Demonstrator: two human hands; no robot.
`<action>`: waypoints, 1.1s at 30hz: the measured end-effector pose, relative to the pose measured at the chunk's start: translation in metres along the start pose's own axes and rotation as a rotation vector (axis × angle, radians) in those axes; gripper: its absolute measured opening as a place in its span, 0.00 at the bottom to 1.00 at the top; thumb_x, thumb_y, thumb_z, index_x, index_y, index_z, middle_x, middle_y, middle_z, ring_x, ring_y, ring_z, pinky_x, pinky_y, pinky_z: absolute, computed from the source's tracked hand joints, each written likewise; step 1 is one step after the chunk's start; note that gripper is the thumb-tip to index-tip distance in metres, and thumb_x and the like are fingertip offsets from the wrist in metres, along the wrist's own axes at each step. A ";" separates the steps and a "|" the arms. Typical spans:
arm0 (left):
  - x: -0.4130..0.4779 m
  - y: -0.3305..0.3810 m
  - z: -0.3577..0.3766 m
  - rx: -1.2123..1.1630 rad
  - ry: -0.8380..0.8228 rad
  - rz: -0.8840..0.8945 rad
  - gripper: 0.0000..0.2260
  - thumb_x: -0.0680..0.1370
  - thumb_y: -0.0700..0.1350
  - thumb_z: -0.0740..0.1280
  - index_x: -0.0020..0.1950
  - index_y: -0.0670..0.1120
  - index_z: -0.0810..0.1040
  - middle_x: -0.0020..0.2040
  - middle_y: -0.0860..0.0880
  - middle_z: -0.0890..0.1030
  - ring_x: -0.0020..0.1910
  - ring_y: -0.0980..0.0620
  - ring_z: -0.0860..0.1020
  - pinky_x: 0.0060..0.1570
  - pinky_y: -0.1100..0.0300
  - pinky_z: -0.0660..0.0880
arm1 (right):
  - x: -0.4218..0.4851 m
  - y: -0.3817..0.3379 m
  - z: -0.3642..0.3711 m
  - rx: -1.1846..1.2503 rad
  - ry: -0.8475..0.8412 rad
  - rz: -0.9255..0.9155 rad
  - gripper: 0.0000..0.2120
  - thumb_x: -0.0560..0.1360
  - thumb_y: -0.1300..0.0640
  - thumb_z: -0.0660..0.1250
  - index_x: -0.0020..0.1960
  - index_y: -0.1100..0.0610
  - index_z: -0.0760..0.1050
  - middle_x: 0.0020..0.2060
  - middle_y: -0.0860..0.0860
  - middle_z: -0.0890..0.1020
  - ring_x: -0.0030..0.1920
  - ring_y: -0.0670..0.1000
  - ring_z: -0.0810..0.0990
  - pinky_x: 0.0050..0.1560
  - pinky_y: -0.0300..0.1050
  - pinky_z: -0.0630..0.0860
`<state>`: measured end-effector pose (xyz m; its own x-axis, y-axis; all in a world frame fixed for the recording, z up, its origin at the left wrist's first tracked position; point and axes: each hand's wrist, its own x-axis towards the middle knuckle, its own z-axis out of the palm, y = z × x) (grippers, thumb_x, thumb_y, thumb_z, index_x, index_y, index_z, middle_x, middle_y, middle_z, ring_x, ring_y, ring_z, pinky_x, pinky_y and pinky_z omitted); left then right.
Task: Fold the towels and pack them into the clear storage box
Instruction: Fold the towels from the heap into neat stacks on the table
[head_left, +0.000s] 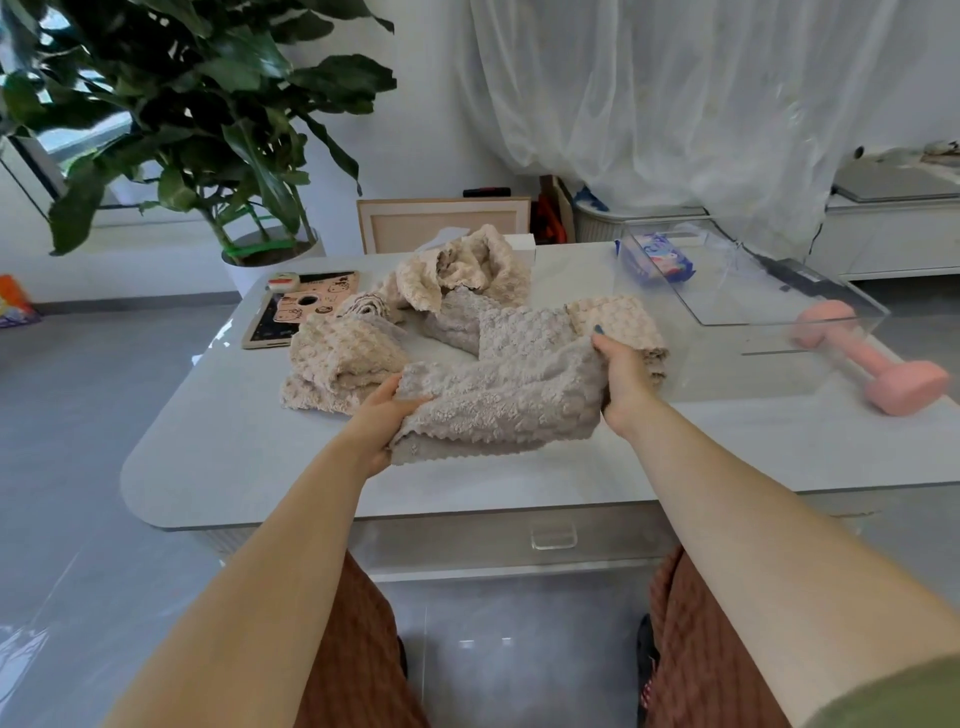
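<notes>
Over the near edge of the table (218, 457), the left hand (382, 423) and right hand (621, 379) each grip one end of the grey towel (498, 400), probably to stretch it flat for folding, with the clear storage box (779, 312) beside.

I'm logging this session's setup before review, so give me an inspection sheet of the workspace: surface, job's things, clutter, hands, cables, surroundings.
Surface: pale glossy table with rounded corners.
Job's things: grey towel bunched near the front edge; beige towels heaped unfolded behind it; clear storage box at the right, no towel in it.
Clutter: pink dumbbell beside the box; blue packet at its far corner, inside or behind unclear; cartoon-printed phone at the left.
Hands: left hand and right hand each grip an end of the grey towel.
Cables: nothing seen.
Surroundings: potted plant, sheer curtain, chair behind the table.
</notes>
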<state>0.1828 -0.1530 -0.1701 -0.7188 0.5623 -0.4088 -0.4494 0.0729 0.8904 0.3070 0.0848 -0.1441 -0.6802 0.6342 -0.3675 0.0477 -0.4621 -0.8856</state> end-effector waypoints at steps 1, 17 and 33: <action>0.000 -0.004 0.002 0.076 0.043 0.003 0.24 0.78 0.39 0.67 0.70 0.56 0.64 0.58 0.48 0.80 0.52 0.43 0.82 0.43 0.49 0.82 | 0.002 0.005 -0.001 -0.145 0.035 -0.018 0.12 0.78 0.52 0.62 0.47 0.59 0.79 0.47 0.55 0.82 0.46 0.54 0.81 0.50 0.46 0.75; 0.020 -0.038 -0.027 0.699 0.397 0.143 0.22 0.79 0.42 0.65 0.72 0.46 0.65 0.66 0.44 0.72 0.52 0.45 0.75 0.48 0.54 0.75 | 0.016 0.058 -0.011 -0.656 0.130 0.061 0.11 0.71 0.53 0.73 0.43 0.59 0.76 0.48 0.56 0.79 0.49 0.56 0.77 0.50 0.45 0.71; 0.023 -0.046 -0.039 0.657 0.420 0.012 0.18 0.81 0.46 0.59 0.68 0.41 0.65 0.44 0.42 0.77 0.36 0.47 0.74 0.31 0.58 0.71 | 0.033 0.070 -0.002 -0.559 0.124 -0.095 0.12 0.79 0.58 0.62 0.62 0.59 0.69 0.44 0.55 0.77 0.35 0.50 0.76 0.32 0.42 0.73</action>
<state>0.1660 -0.1752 -0.2280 -0.9213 0.2165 -0.3229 -0.1279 0.6155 0.7777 0.2893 0.0748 -0.2190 -0.6113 0.7401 -0.2802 0.3929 -0.0236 -0.9193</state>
